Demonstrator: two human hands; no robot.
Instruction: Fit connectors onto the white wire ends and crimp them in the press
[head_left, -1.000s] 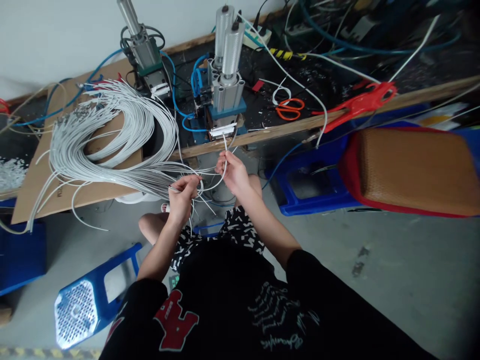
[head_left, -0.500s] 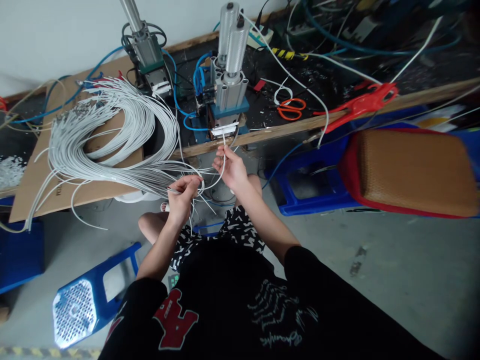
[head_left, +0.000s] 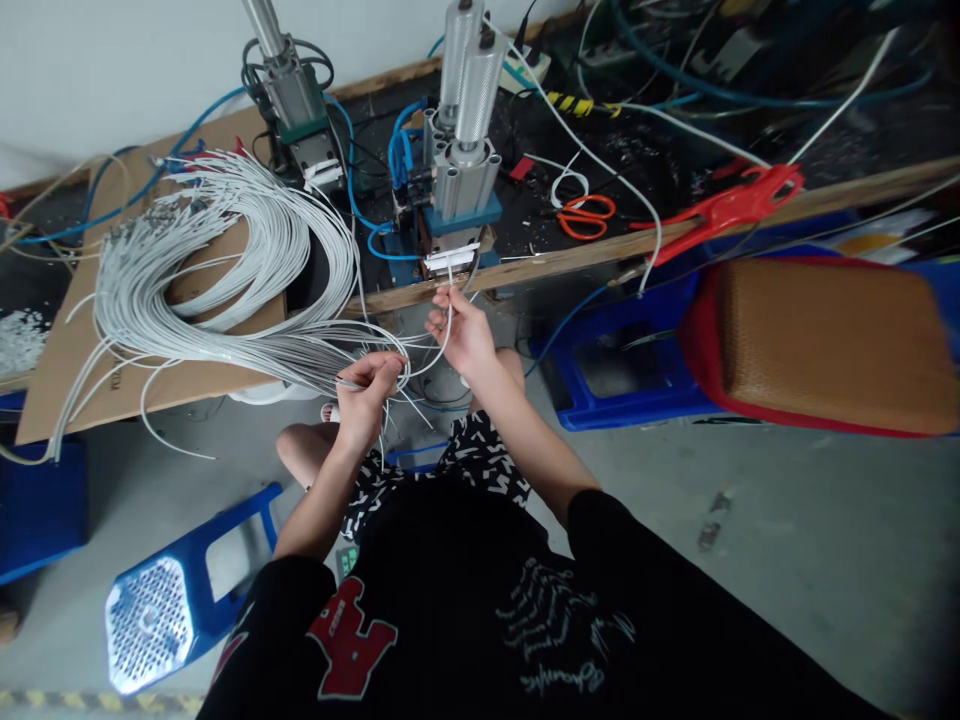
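Observation:
Between the fingers of my right hand (head_left: 463, 330) is a white cable (head_left: 433, 366), pinched just below the front of a small pneumatic press (head_left: 461, 190). The cable's upper end runs up to the white strip (head_left: 451, 258) on the press; its tip is hidden there. My left hand (head_left: 367, 390) is closed on a cable at the loose ends of a large bundle of white cables (head_left: 225, 335). That bundle lies coiled on a cardboard sheet (head_left: 67, 390) to the left.
A second press (head_left: 296, 110) stands behind the bundle. Orange-handled scissors (head_left: 585, 218) and a red air gun (head_left: 739, 205) lie on the bench to the right. Below are a blue stool (head_left: 187, 590) and a seat with a brown cushion (head_left: 832, 340).
Both hands keep nearly the same place and grip. The view has shifted slightly; the cable still runs up to the press.

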